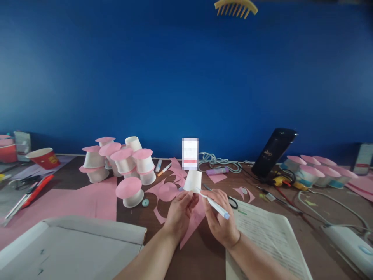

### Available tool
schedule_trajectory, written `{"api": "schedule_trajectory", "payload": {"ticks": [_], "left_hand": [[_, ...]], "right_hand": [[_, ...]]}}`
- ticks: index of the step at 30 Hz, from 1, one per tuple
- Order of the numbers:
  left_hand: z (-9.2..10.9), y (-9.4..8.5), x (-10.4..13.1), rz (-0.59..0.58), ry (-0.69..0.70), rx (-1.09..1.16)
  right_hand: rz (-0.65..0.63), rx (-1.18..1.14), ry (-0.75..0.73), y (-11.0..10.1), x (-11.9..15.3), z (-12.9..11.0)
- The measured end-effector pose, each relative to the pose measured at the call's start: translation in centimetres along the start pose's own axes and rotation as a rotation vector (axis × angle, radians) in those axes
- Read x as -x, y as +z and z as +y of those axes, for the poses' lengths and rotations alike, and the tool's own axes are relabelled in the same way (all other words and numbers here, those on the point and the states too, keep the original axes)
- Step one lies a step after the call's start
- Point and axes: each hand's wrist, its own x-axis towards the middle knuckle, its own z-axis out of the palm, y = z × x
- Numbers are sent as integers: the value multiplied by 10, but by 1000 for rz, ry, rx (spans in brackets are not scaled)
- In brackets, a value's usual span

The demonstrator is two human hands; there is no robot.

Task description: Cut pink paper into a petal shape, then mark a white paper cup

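A white paper cup [193, 180] is held near the middle by my left hand [181, 214], its fingers closed on the cup's lower edge. My right hand [220, 219] grips a white marker [215, 205] with a pale blue end, and the marker's other end meets the cup's lower right side. Pink paper scraps [168, 191] lie beyond and beside my left hand. Black scissors [232, 202] are partly hidden behind my right hand. To the left stand several white cups topped with pink paper discs [128, 188].
A cardboard box [87, 249] lies front left, a printed paper sheet [268, 237] front right. A red utility knife [37, 190] and red cup [46, 159] are at left. A black bottle [272, 151], cables, a power strip [349, 245] and more pink-topped cups [311, 175] are at right.
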Motion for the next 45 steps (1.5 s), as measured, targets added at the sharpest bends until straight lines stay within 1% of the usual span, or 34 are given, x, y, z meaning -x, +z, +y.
{"api": "schedule_trajectory", "payload": {"ticks": [2,6,13,20,23,28,45], "left_hand": [[0,0,0,-13,-8,-15],[0,1,0,-10,-11,-31],[0,4,-1,9,2,-47],[-1,3,0,-14,-6,-75],[-2,4,0,-18,-7,-79],[-1,6,2,-21,-1,-87],[-2,5,2,-41,11,-124]], "right_hand": [[-11,-2,21,0,-1,1],[6,-4,38,0,-2,2],[-12,-3,30,0,-2,0],[57,38,19,1,-4,-1],[67,56,15,2,-5,-1],[39,64,22,3,-3,1],[-25,57,58,4,-1,2]]}}
